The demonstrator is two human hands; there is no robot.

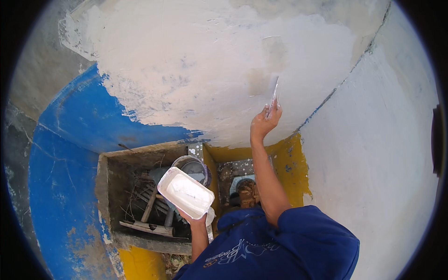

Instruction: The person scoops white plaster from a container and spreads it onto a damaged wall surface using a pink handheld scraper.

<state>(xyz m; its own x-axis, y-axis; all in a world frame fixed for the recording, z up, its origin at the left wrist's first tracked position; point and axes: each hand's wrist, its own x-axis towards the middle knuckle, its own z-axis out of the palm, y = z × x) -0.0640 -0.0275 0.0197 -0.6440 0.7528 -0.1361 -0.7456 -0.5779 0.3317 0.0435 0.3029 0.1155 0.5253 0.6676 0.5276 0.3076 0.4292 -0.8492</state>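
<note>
Fingers (pixel 278 110) of R hand (pixel 264 123) closed in a narrow grip on a thin, flat, white-smeared scraper (pixel 274 94), seen nearly edge-on, blade pointing up over a broad, off-white coated wall (pixel 210 60); blade-to-wall contact can't be told. Two darker beige patches (pixel 257 81) lie near the blade, one just L, one above. L hand (pixel 192 219) grips a white, rectangular plastic tub (pixel 199 207) at its near edge; fingers there mostly hidden under tub, so exact spread can't be told. Tub, tilted, contains smooth white paste (pixel 184 187). Behind it, partly covered: round bucket (pixel 207 176) w/ greyish contents. Adj. L: rough, grey concrete trough (pixel 140 242) w/ brown wooden sticks (pixel 149 205). Far L: bright blue painted surface (pixel 74 121). Below coated wall, beside R forearm (pixel 268 177): mustard-yellow painted strip (pixel 289 161). Far R: pale grey-white second wall (pixel 364 154), meeting the first along a dark, jagged crack (pixel 370 48). Lower centre: wearer's navy-blue, short-sleeved shirt (pixel 298 242) w/ pale print.
</note>
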